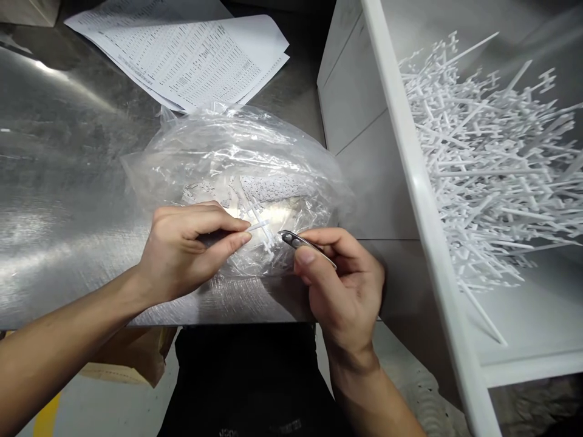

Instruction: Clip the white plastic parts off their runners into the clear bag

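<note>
Between thumb and forefinger, my left hand pinches a thin white plastic sprue with short cross branches. My right hand is closed around a metal nail clipper, its jaws pointing left. The clipper's tip is close to the right side of the sprue; whether they touch I cannot tell. Both hands are over the front of a clear plastic bag lying on the metal table. Inside the bag show many small whitish pieces.
Printed sheets of paper lie behind the bag on the metal table. To the right stands a white bin with a high wall, heaped with white plastic sprues. A brown paper bag is below the table's front edge.
</note>
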`<state>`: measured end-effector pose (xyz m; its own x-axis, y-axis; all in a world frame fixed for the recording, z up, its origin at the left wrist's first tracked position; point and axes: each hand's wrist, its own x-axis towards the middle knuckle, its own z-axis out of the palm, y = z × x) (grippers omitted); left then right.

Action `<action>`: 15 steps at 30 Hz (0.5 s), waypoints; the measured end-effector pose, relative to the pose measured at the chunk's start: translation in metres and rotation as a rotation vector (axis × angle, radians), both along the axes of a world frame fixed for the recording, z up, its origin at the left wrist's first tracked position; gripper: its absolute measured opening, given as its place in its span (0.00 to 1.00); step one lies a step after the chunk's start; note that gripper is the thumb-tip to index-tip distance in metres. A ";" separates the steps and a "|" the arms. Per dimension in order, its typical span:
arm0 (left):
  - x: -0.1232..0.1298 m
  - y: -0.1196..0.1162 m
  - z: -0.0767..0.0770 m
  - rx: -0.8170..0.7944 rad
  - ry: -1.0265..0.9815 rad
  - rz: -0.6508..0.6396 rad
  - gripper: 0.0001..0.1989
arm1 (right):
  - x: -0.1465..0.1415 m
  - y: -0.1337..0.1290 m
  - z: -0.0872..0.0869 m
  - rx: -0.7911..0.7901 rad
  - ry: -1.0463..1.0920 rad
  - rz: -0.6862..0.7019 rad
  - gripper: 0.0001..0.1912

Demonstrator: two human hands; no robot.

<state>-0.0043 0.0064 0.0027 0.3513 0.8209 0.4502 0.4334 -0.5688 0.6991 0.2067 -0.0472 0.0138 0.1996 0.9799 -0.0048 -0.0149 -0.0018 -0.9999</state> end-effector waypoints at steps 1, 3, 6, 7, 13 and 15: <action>0.000 0.000 0.000 0.000 -0.002 0.003 0.05 | 0.000 0.000 0.001 0.004 -0.003 0.014 0.03; 0.000 0.000 -0.001 0.000 -0.005 0.006 0.05 | 0.000 -0.001 0.002 0.016 -0.017 0.046 0.04; 0.001 -0.001 -0.001 0.008 -0.018 -0.003 0.04 | -0.001 -0.002 0.003 0.033 -0.029 0.055 0.05; 0.001 -0.001 -0.001 0.009 -0.022 -0.006 0.04 | -0.001 -0.002 0.004 0.035 -0.029 0.053 0.06; 0.001 -0.002 -0.001 -0.012 -0.021 -0.015 0.05 | -0.002 -0.003 0.004 0.039 -0.034 0.083 0.06; 0.001 -0.002 0.000 -0.010 -0.017 -0.018 0.06 | -0.002 -0.003 0.003 0.046 -0.033 0.090 0.06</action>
<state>-0.0029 0.0048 0.0026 0.3583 0.8190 0.4482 0.4112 -0.5694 0.7118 0.2047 -0.0500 0.0169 0.1098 0.9929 0.0462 0.0163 0.0447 -0.9989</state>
